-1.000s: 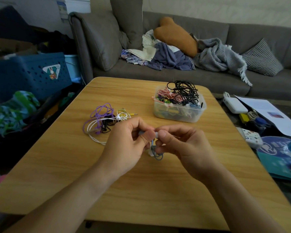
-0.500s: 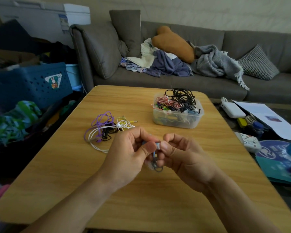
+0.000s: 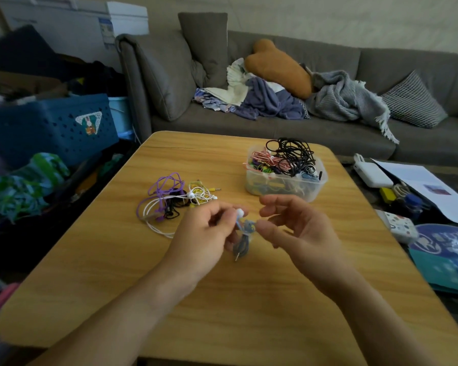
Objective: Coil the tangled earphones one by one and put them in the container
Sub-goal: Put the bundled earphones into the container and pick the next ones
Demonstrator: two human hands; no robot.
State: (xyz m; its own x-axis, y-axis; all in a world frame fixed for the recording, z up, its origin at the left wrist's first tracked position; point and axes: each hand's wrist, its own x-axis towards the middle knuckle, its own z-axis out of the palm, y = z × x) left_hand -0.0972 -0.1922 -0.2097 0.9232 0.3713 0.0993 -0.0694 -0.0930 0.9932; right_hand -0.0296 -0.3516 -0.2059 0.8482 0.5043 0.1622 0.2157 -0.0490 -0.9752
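Over the middle of the wooden table, my left hand grips a small coiled bundle of blue earphones with a white earbud on top and the plug hanging below. My right hand is beside the bundle with its fingers spread and loose, and its thumb tip is at the coil's right side. A clear plastic container with several coiled earphones, black ones heaped on top, stands behind my right hand. A tangled pile of purple, white, black and yellow earphones lies behind my left hand.
A grey sofa with cushions and blankets runs behind the table. A blue perforated crate and clutter sit on the left. On the right floor lie papers, a white box and small items.
My hands have drawn apart. The right hand's fingers, earlier pinched against the left hand at the bundle, have opened. The bundle stays in the left hand, its earbud and plug now showing.
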